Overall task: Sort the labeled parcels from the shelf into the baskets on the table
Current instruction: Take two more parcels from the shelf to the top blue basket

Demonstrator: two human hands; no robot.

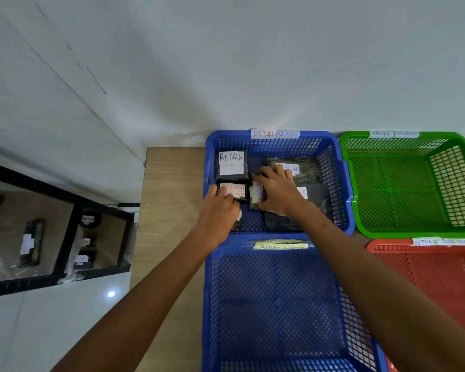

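Two hands reach into the far blue basket (274, 142). The left hand (220, 208) grips a pink-lettered parcel (235, 189); the right hand (278, 196) grips the small parcel (255, 195) beside it.

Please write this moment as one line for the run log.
phase: placing in far blue basket | left hand: touches yellow-label parcel | right hand: grips sideways-label parcel | green basket: no parcel visible

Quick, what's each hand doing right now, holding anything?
Left hand: grips the black parcel with the yellow label.
Right hand: lies on a black parcel with a white label; grip cannot be told.
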